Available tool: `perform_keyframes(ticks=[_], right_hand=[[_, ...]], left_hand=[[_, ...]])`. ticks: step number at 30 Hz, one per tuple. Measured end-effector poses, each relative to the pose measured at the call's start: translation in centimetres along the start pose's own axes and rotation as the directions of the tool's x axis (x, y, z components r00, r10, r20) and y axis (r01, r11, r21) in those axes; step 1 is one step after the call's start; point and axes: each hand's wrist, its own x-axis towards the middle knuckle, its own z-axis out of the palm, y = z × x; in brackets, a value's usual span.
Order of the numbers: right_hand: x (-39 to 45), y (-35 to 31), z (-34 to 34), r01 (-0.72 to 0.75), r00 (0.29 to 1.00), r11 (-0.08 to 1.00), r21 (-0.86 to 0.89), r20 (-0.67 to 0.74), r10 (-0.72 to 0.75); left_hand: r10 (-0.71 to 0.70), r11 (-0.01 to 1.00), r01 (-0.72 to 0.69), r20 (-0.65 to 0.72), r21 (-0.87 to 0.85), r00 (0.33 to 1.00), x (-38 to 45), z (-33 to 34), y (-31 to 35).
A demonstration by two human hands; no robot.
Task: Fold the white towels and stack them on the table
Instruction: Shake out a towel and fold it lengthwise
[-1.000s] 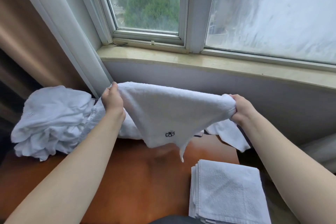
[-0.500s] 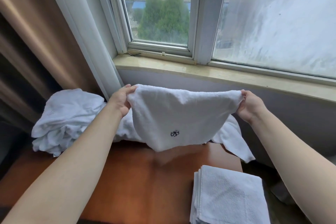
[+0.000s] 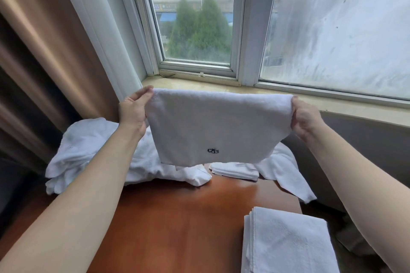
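Above the table [image 3: 177,224], the towel [image 3: 213,126] hangs stretched between the left hand [image 3: 133,111] and right hand [image 3: 305,117], each pinching a top corner; should either pinch loosen, it would likely drop crooked onto the unfolded heap [image 3: 88,153] behind, far from the folded stack [image 3: 288,244].
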Motion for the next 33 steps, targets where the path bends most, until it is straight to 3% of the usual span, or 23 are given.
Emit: perform_keyframes(ticks=[4,10,13,16,18,25,30,33], right_hand=[[-0.7,0.1,1.5,0.101,0.989,0.988,-0.121,-0.093,-0.112],[-2.6,-0.8,3.9,0.111,0.994,0.986,-0.127,0.003,-0.112],[-3.4,-0.8,5.6,0.173,0.985,0.973,-0.154,0.011,-0.174],[-4.1,-0.2,7.0,0.122,0.992,0.969,-0.213,0.028,-0.119],[-4.4,0.3,7.5,0.101,0.995,0.963,-0.248,0.044,-0.093],[-6.2,1.6,8.2,0.291,0.950,0.882,-0.371,0.001,-0.313],[-7.5,3.0,8.1,0.368,0.902,0.699,-0.613,0.053,-0.428],[-7.9,4.0,7.9,0.335,0.874,0.503,-0.797,0.064,-0.481]], left_hand=[[0.023,0.986,-0.030,0.044,0.162,0.999,1.5,-0.7,0.5],[0.044,0.974,-0.055,0.055,0.222,0.998,4.6,-3.1,1.1],[-0.060,0.990,0.055,0.030,0.127,0.998,6.3,-4.3,1.6],[-0.208,0.977,0.208,0.018,-0.052,0.978,8.0,-5.4,1.5],[-0.207,0.978,0.208,0.068,0.006,0.976,9.1,-6.2,1.1],[0.133,0.950,-0.176,0.175,0.257,0.976,11.3,-8.2,0.5],[0.198,0.857,-0.298,0.266,0.420,0.944,11.9,-9.4,-0.2],[0.255,0.738,-0.400,0.325,0.543,0.911,11.6,-10.1,-0.4]])
